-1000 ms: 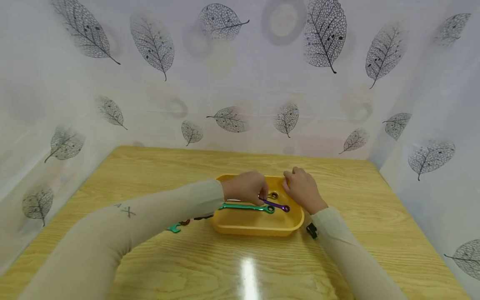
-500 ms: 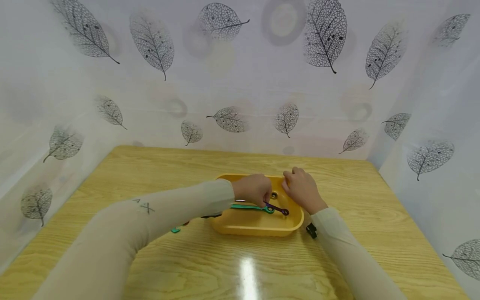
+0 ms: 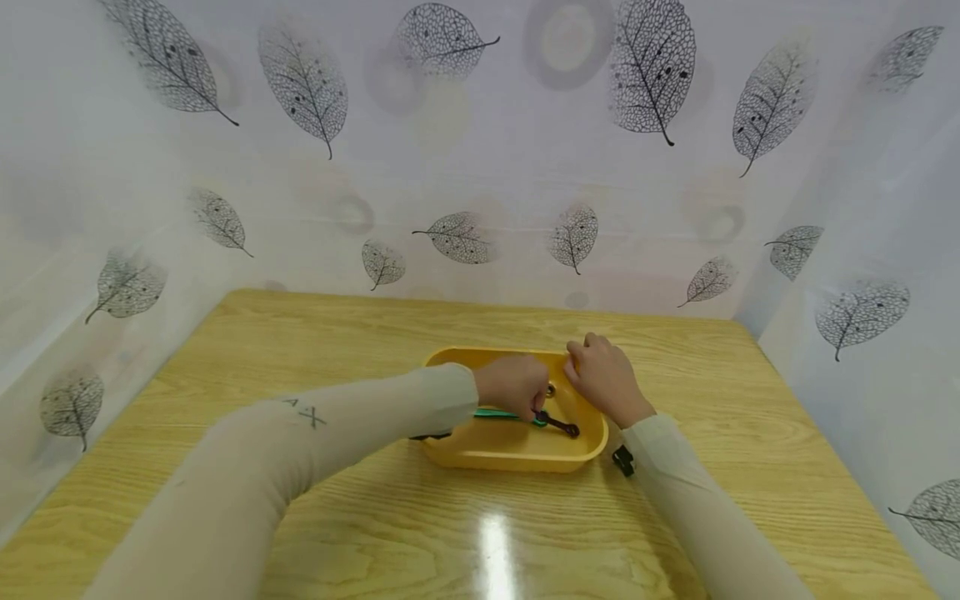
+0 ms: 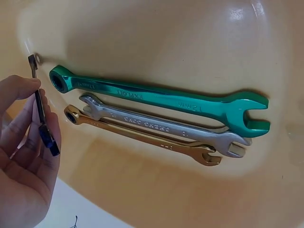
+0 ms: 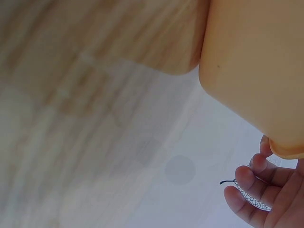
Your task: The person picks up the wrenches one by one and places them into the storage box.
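Note:
My left hand (image 3: 517,385) reaches over the yellow plastic basin (image 3: 510,461). Between thumb and fingers it pinches a small dark purple wrench (image 4: 40,104), whose ring end points toward the basin's right side in the head view. Beside this hand, on the basin floor, a green combination wrench (image 4: 161,95), a silver open-end wrench (image 4: 161,122) and a gold wrench (image 4: 142,135) lie roughly parallel. My right hand (image 3: 603,379) grips the basin's rim at the far right corner, its fingers (image 5: 256,178) curled on the outer side.
A small black object (image 3: 623,460) lies on the wooden table (image 3: 360,533) just right of the basin, near my right sleeve. Another dark piece (image 3: 431,436) shows at the basin's left edge, partly under the left sleeve. Leaf-printed sheeting (image 3: 480,167) encloses the table's back and sides.
My left hand has shifted right and slightly down with the purple wrench. The left sleeve now covers the coloured wrench ends left of the basin. My right hand stays on the rim.

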{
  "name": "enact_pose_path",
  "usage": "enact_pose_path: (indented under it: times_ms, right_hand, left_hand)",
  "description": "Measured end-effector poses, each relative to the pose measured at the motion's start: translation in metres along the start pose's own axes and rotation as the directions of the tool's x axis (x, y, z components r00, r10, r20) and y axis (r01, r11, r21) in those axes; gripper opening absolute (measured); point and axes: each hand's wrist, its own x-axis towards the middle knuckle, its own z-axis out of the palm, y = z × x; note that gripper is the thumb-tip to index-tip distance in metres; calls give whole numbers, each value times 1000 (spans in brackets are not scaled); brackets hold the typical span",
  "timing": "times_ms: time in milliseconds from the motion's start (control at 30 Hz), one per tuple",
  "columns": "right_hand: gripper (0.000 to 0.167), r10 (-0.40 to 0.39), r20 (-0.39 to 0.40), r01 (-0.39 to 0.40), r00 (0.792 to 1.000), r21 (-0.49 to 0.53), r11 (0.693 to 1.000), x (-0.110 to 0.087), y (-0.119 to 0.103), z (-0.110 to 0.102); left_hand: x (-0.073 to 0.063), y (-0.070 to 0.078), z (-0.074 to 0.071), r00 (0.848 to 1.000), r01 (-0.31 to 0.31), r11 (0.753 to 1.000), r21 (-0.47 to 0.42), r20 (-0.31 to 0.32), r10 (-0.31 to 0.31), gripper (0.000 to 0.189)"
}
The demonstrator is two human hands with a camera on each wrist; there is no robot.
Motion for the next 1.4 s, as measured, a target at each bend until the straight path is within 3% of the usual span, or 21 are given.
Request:
enact_pose_path:
  times_ms: [100,367,633,933,1400]
  right_hand:
    - [12,-4,-3,4,1000,-1,1000,0,0,0]
    - [11,-9,-8,9,1000,2,1000,0,0,-1]
    - [11,-15,-15,15,1000,6,1000,0,1,1]
    - [12,-5,-8,5,1000,13,1000,0,1,2]
    - [11,0,-3,0,1000,12,1000,1,1,1]
  left_hand:
    - [0,2,0,1000,15,1000,2,6,-15,13]
    - [4,4,2,999,31,999,12,42,-32,27]
    - [9,5,7,997,50,998,42,63,-52,18]
    - [10,8,10,993,56,996,63,100,-62,24]
    - [15,9,19,993,56,995,84,97,-64,31]
